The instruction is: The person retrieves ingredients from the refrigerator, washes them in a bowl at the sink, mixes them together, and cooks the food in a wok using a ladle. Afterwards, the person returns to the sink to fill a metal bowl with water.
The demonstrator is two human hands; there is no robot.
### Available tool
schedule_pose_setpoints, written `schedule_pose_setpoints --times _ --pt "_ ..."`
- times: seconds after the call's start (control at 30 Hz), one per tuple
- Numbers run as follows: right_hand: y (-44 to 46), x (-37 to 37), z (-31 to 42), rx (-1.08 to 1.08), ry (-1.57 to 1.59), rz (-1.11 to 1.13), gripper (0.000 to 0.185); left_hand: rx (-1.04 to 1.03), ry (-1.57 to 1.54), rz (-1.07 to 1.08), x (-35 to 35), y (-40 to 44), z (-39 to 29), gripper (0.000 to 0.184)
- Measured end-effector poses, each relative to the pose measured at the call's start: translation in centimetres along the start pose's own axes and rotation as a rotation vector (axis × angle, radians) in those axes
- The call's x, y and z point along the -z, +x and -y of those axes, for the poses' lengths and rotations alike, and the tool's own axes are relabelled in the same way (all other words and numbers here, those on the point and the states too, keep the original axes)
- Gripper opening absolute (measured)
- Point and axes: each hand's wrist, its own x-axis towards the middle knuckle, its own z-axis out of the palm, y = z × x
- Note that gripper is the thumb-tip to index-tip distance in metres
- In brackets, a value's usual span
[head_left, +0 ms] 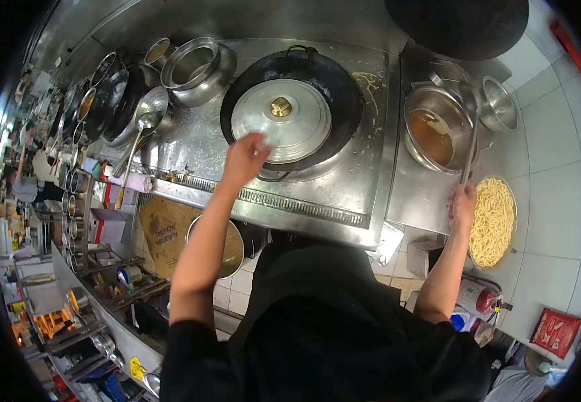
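A round metal lid (304, 137) with a brass-coloured knob (281, 107) sits inside a large black wok (344, 100) on the steel stove. My left hand (245, 159) is over the lid's near-left edge, fingers loosely bent and slightly blurred, with nothing visible in them. Whether it touches the lid I cannot tell. At the right, my right hand (462, 204) is closed around the handle of a long metal ladle (471, 147). The handle runs along the right side of a steel bowl (416, 144) containing brown liquid; the ladle's head lies beyond the bowl.
Noodles (492, 221) fill a round tray beside my right hand. Nested steel pots (196, 67), a perforated ladle (150, 110) and dark pans (113, 100) stand on the left. A smaller steel bowl (500, 104) is at the back right. A dark round pan (458, 23) hangs above.
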Motion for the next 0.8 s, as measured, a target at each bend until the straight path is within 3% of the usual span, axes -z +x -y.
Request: schedule_pose_setpoints --times 0.1,0.17,0.23,0.3,0.4,0.43,0.53,0.6,0.67,0.8 --pt "-6.9 0.3 0.6 0.045 0.137 -0.033 0.014 -0.183 0.057 -0.006 -4.3 10.8 2.3 0.031" --pt "-10.8 1.5 -1.4 0.129 0.104 0.026 0.013 -0.156 0.540 0.014 -6.2 15.3 2.7 0.038" --pt "-14.1 2.1 -4.1 0.276 0.141 0.049 0.014 -0.077 0.596 0.149 -6.2 17.1 1.3 0.039" --pt "-18.3 2.1 -3.0 0.127 0.123 0.080 0.014 0.064 0.659 0.379 -6.6 18.3 0.6 0.041" --pt "-21.6 1.0 -4.7 0.053 0.121 0.056 0.014 -0.019 0.698 0.376 -5.5 18.6 -0.2 0.042" --pt "-21.5 1.1 -7.7 0.146 0.093 0.054 0.015 -0.042 0.694 0.333 -4.7 19.0 -0.3 0.042" --pt "-23.1 -1.0 -6.3 0.018 0.135 0.074 0.014 -0.078 0.444 0.343 2.4 20.5 0.7 0.041" --pt "-23.0 -1.5 -5.6 -0.023 0.123 0.129 0.016 -0.115 0.480 0.109 8.5 19.6 2.2 0.041" --pt "-22.3 -2.4 -6.3 0.078 -0.055 0.182 0.018 -0.164 0.409 0.005 14.5 18.8 6.3 0.042" --pt "-21.6 -5.0 -3.3 0.294 -0.334 0.279 0.027 0.061 0.343 -0.169 22.3 12.1 11.2 0.040"
